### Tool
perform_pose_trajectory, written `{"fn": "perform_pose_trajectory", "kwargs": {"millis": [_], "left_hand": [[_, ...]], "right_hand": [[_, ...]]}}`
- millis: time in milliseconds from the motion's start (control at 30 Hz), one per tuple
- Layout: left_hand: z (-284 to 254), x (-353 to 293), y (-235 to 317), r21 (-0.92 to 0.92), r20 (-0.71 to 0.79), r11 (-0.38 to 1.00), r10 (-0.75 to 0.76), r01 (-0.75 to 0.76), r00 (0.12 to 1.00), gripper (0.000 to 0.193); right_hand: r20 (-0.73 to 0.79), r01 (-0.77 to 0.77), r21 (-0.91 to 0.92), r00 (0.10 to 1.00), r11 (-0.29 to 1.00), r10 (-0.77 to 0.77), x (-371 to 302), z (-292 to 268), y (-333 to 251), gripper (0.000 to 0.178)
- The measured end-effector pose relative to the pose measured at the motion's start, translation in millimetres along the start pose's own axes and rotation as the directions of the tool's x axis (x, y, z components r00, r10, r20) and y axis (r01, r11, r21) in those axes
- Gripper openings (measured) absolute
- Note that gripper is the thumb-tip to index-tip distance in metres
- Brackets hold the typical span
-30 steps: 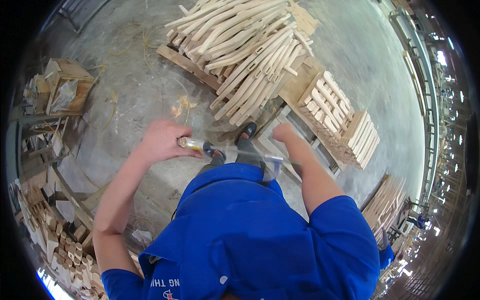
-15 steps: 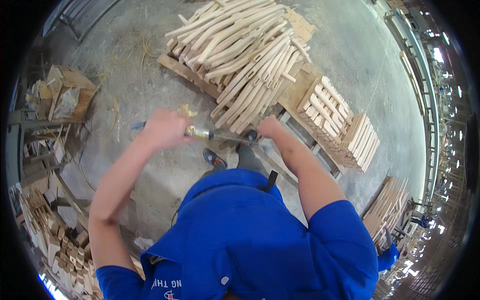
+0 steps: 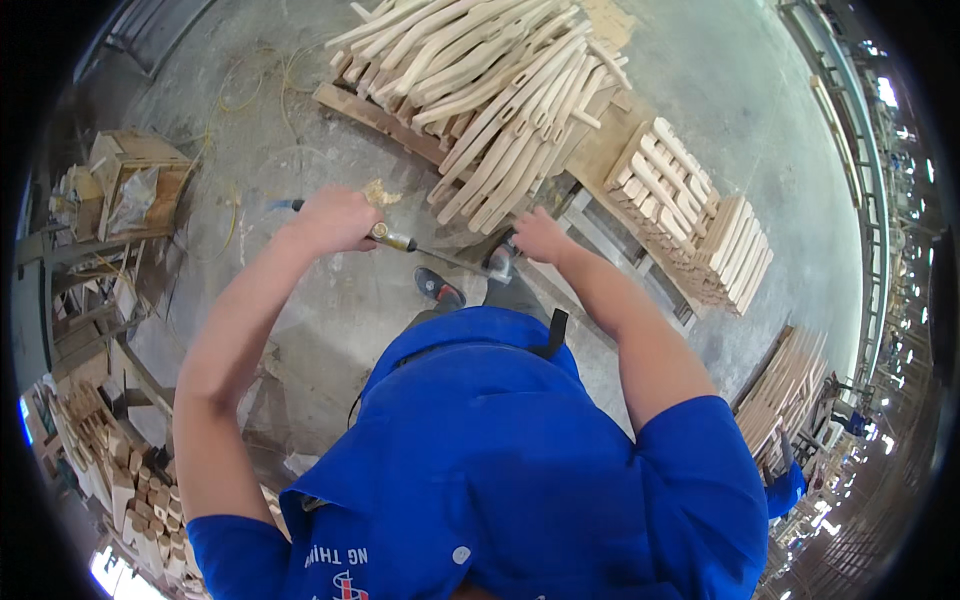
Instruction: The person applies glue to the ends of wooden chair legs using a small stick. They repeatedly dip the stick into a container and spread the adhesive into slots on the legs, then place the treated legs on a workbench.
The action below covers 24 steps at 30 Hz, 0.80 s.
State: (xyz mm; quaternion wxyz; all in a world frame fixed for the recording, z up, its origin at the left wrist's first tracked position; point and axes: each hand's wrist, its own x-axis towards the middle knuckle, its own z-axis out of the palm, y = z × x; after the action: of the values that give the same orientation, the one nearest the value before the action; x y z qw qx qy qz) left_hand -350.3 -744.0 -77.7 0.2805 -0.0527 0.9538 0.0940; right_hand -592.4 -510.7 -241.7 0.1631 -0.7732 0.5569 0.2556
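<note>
My left hand is closed around the body of an air tool, with a blue fitting or hose at its rear end. From the tool's front a long thin shaft slopes down to the right, toward my feet. A blurred pale patch lies at the shaft's far end, and I cannot tell what it is. My right hand is held above and to the right of that end, its fingers curled in. Whatever it may grip is hidden. Just beyond it lie pale curved wooden parts, heaped on a pallet.
Stacked short wooden pieces stand on a pallet at the right. A wooden box is at the left, with a yellow hose on the floor near it. Cut wood blocks are piled lower left. A person in blue is at the far right.
Both hands sit slightly higher in the picture. The tool's shaft now slopes down more steeply, its far end farther from my right hand. The view has shifted a little.
</note>
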Motion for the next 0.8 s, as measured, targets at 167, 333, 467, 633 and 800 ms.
{"fn": "perform_pose_trajectory", "kwargs": {"millis": [167, 333, 467, 633, 800], "left_hand": [[8, -61, -45, -0.041, -0.082, 0.999, 0.031, -0.034, 0.996, 0.023], [8, -129, -75, 0.187, 0.293, 0.972, -0.191, 0.139, 0.937, 0.031], [58, -130, -83, -0.274, -0.136, 0.818, -0.553, 0.506, 0.822, 0.043], [71, -24, -5, -0.955, 0.078, -0.275, -0.598, -0.113, 0.797, 0.048], [30, 40, 67, -0.665, 0.124, -0.680, -0.506, -0.307, 0.854, 0.046]], "right_hand": [[0.043, -0.128, 0.079, 0.991, 0.989, 0.125, -21, 16, 9, 0.014], [0.221, -0.142, 0.072, 0.968, 0.987, 0.123, -41, 23, 15, 0.018], [0.019, -0.273, 0.501, 0.952, 0.821, 0.304, -31, -3, 0, 0.032], [-0.418, 0.340, 0.906, 0.815, 0.251, 0.402, 27, -115, -48, 0.054], [-0.486, 0.487, 0.873, 0.857, 0.040, 0.170, 34, -170, -46, 0.061]]}}
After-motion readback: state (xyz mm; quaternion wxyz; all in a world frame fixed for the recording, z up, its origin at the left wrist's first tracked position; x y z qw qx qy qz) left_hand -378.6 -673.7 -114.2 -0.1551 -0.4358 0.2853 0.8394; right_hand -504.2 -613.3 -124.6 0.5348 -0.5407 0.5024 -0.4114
